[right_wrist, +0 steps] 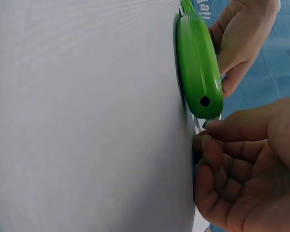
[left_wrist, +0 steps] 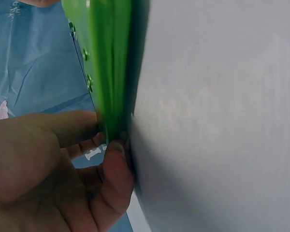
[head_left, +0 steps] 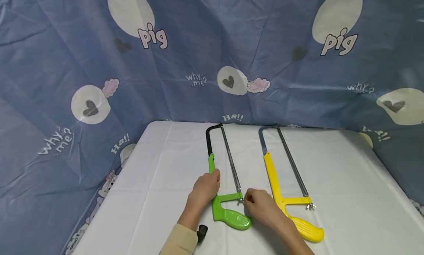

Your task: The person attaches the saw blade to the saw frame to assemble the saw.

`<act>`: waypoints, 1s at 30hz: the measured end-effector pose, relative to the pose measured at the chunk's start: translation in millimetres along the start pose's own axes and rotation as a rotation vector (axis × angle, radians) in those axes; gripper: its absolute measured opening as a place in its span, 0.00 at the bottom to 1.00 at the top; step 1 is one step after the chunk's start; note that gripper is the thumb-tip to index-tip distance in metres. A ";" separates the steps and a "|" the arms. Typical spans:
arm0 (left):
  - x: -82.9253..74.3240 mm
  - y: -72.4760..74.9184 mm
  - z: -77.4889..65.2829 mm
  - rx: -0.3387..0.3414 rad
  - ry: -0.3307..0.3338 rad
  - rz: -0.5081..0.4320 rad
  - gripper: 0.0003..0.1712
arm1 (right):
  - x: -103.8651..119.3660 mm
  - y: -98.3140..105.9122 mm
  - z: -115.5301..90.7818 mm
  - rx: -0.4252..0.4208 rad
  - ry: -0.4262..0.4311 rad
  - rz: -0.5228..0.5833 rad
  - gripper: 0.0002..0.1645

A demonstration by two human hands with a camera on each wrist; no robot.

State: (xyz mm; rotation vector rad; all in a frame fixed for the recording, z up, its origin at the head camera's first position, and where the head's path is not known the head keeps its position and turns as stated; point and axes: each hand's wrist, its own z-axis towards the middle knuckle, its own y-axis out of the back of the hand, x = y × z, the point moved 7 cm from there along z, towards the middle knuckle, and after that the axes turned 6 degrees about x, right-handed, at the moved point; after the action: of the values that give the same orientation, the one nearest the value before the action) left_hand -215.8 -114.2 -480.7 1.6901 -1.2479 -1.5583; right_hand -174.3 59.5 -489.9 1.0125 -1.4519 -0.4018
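A green-handled hacksaw (head_left: 233, 218) lies on the white table, its black front frame pointing away and its blade on the right side. My left hand (head_left: 204, 187) grips the green frame above the handle; in the left wrist view its thumb and fingers (left_wrist: 117, 166) close round the green part. At the near end of the blade sits a small metal wing nut (head_left: 240, 202). My right hand (head_left: 263, 207) has its thumb and bent fingers at that wing nut, pinching it. In the right wrist view the green handle end (right_wrist: 200, 67) partly hides the nut.
To the right lies a yellow-handled hacksaw (head_left: 273, 177) with its own wing nut (head_left: 310, 206), close beside my right hand and forearm. The white table (head_left: 159, 196) ends at a blue printed cloth (head_left: 185, 56) behind and at the sides.
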 end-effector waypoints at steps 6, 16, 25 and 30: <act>-1.0 0.8 -1.4 0.008 -0.011 -0.007 0.04 | 3.8 -0.4 -0.7 0.009 0.042 -0.016 0.06; 0.3 0.8 -0.4 -0.006 -0.019 0.015 0.04 | 2.8 -1.0 -1.4 0.044 0.038 0.049 0.06; -0.4 0.6 -0.3 -0.011 -0.025 0.030 0.04 | 2.4 -1.8 -1.4 0.059 0.035 0.093 0.06; -1.3 1.1 -0.6 -0.013 -0.019 0.041 0.04 | 2.7 -0.9 -1.9 0.062 0.037 0.087 0.09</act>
State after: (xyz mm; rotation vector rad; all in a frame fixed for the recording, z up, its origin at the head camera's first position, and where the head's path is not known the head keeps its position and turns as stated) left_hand -215.5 -113.8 -479.0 1.6353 -1.2712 -1.5583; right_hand -171.9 57.5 -488.5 0.9979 -1.4770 -0.2753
